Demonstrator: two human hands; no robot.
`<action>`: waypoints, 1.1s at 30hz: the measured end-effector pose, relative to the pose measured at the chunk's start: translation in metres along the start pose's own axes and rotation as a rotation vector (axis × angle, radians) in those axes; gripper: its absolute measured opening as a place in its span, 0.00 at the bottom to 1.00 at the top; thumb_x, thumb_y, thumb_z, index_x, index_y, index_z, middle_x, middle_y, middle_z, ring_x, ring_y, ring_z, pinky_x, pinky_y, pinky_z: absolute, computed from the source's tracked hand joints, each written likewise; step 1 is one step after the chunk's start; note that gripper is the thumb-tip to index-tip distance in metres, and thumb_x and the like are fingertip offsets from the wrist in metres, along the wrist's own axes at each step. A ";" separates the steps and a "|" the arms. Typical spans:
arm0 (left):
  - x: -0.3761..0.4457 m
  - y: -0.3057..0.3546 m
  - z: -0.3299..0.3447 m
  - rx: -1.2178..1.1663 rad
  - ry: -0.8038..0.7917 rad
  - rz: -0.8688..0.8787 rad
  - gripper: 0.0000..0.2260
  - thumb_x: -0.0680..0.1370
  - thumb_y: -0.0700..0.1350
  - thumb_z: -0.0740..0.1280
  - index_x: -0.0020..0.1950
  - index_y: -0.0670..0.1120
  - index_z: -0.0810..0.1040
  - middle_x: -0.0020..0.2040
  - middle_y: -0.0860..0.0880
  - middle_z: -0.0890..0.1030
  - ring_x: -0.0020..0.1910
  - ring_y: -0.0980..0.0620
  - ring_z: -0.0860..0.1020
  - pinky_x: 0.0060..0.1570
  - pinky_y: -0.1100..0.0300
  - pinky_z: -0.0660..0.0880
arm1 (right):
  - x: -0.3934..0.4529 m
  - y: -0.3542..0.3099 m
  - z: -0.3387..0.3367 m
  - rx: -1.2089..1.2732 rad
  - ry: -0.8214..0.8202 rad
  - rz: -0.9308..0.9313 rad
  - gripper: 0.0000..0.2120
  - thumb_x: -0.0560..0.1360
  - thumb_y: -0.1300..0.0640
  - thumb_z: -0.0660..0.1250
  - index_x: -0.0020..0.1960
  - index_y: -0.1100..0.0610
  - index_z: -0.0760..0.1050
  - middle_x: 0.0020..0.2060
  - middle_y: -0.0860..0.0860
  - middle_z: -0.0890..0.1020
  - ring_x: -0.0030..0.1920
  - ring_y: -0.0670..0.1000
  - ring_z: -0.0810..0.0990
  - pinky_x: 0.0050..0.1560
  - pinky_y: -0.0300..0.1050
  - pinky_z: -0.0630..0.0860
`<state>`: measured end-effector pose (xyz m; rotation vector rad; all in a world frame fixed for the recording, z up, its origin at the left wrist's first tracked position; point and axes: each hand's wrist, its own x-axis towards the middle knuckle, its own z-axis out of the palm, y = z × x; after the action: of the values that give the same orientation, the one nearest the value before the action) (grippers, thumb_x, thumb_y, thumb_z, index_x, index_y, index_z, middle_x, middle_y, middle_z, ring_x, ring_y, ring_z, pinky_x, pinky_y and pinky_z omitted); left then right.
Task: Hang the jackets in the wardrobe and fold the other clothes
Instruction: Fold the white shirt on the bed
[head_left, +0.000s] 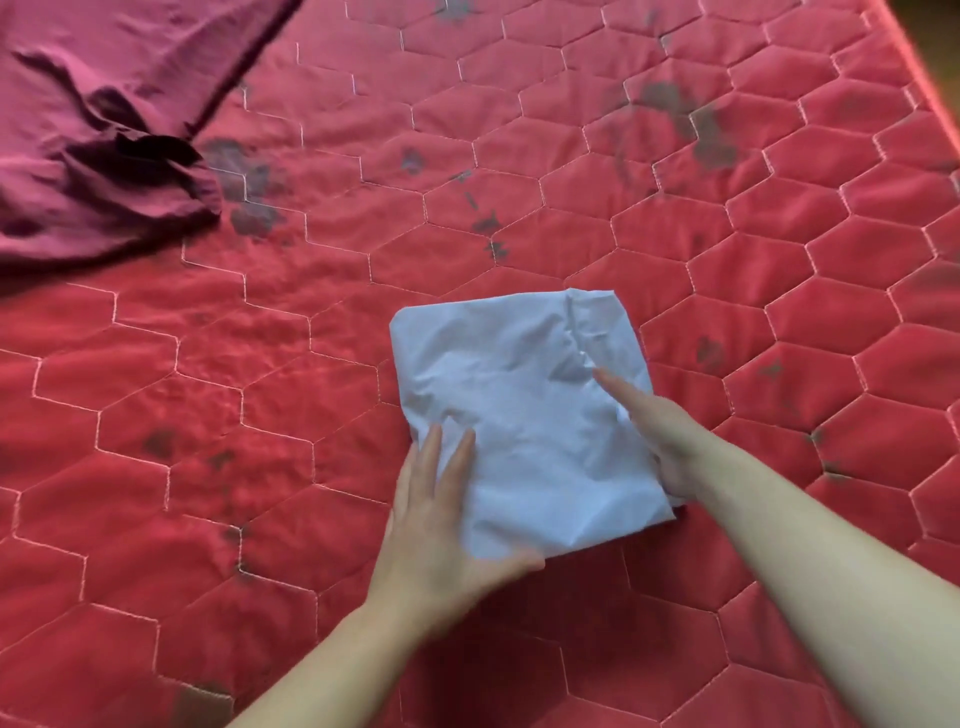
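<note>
While both hands work at it, a white cloth (519, 421), folded into a rough square and still wrinkled, lies flat on the red quilted bed (727, 260), near the person's side. Left hand (441, 519) lies on the cloth's near-left corner, its fingers straight and spread over the top, the thumb along the near edge. Right hand (660, 436) rests at the right edge, with one finger stretched straight across the fabric; its other fingers are hidden behind the edge, so I cannot tell whether they grip it. A maroon garment (104, 130) lies crumpled at the far left corner of the bed, well apart from the cloth. Dark stains mark the bed's hexagon stitching.
</note>
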<state>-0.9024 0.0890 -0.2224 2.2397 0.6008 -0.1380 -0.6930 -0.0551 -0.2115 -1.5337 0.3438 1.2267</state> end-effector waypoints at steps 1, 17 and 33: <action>-0.001 -0.002 0.002 0.013 -0.024 0.014 0.52 0.57 0.76 0.66 0.74 0.70 0.41 0.77 0.62 0.38 0.78 0.56 0.40 0.73 0.56 0.49 | 0.008 -0.005 0.007 -0.141 0.105 -0.064 0.25 0.66 0.40 0.75 0.57 0.54 0.81 0.51 0.52 0.85 0.45 0.48 0.85 0.39 0.43 0.82; -0.005 0.014 0.027 -0.515 0.697 -0.503 0.32 0.65 0.27 0.71 0.61 0.56 0.72 0.38 0.45 0.74 0.41 0.50 0.75 0.46 0.61 0.71 | 0.001 -0.020 0.051 -0.119 0.431 -0.604 0.05 0.74 0.59 0.71 0.40 0.54 0.77 0.36 0.52 0.80 0.37 0.50 0.78 0.40 0.48 0.77; -0.004 -0.046 -0.018 0.427 0.263 0.422 0.28 0.66 0.33 0.54 0.61 0.55 0.72 0.42 0.45 0.74 0.31 0.45 0.71 0.30 0.53 0.71 | 0.016 0.028 0.002 -0.271 0.508 -0.458 0.07 0.75 0.59 0.68 0.48 0.63 0.77 0.38 0.49 0.79 0.37 0.45 0.76 0.34 0.35 0.73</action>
<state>-0.9283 0.1264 -0.2404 2.7732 0.2310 0.2700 -0.7082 -0.0574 -0.2397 -2.0196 0.1377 0.5304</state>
